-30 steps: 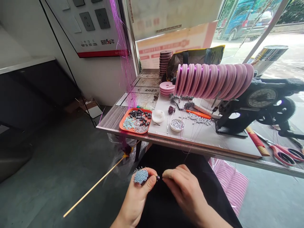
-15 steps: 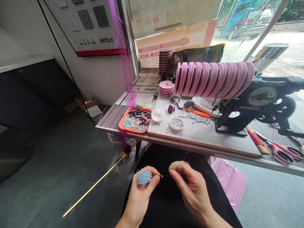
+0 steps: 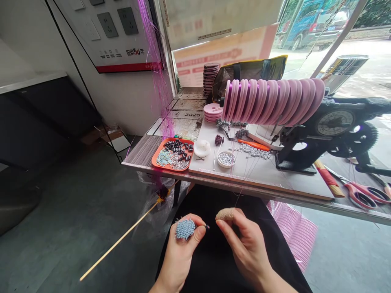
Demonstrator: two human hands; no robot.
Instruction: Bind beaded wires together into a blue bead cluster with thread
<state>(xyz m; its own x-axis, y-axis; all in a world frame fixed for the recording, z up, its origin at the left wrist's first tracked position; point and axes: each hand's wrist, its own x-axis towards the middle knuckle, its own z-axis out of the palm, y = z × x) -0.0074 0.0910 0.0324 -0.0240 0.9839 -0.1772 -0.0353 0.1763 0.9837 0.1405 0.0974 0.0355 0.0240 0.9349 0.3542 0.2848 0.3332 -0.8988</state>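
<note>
In my left hand [image 3: 183, 248], closed fingers hold a tight cluster of round blue beads [image 3: 185, 229]. A small dark tip [image 3: 207, 227] sticks out between its thumb and forefinger; what it belongs to is hidden. My right hand [image 3: 247, 240] is just to the right, apart from the left, with thumb and forefinger pinched together. A beige wrap [image 3: 225, 214] covers that forefinger. One thin thread [image 3: 237, 199] runs up from the right hand towards the row of pink spools [image 3: 275, 101]. Both hands are over my dark-clothed lap [image 3: 214, 260].
On the table stand an orange tray [image 3: 155, 162] of mixed beads, a white bead bowl [image 3: 226, 165], scissors [image 3: 363, 194] and a black winding machine [image 3: 332, 126]. Fine threads hang down to the board's edge. A wooden stick [image 3: 119, 240] slants out at the left.
The view has shifted very slightly. Both hands keep nearly the same pose and hold; the right hand is a touch further left.
</note>
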